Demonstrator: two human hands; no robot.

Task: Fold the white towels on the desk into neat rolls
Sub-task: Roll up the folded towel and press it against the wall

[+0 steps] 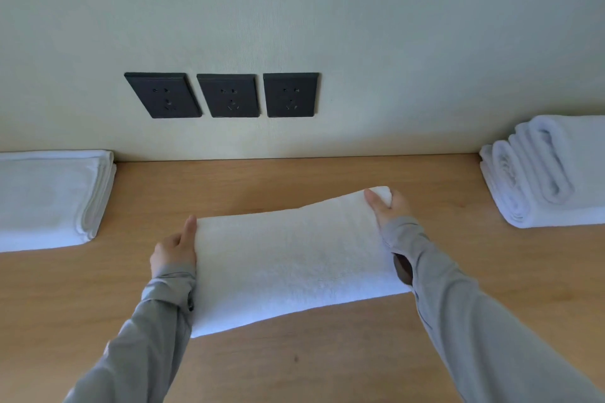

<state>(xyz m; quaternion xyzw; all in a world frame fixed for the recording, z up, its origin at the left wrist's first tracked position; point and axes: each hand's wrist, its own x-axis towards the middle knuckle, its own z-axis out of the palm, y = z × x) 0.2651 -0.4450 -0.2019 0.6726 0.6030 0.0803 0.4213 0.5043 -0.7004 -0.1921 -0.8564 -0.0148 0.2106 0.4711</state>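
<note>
My left hand and right hand reach forward, arms extended in grey sleeves, fingers curled, thumbs up.

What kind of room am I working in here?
Probably a hotel room or its housekeeping area: a wooden desk against a wall with three black sockets, plus stacked and rolled white towels.

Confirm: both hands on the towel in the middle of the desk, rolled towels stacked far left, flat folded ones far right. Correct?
Not quite: the sides are swapped. In the head view the rolled towels sit at the far right and the flat folded stack at the far left. The rest holds: left hand and right hand both grip the middle towel on the desk.
</note>
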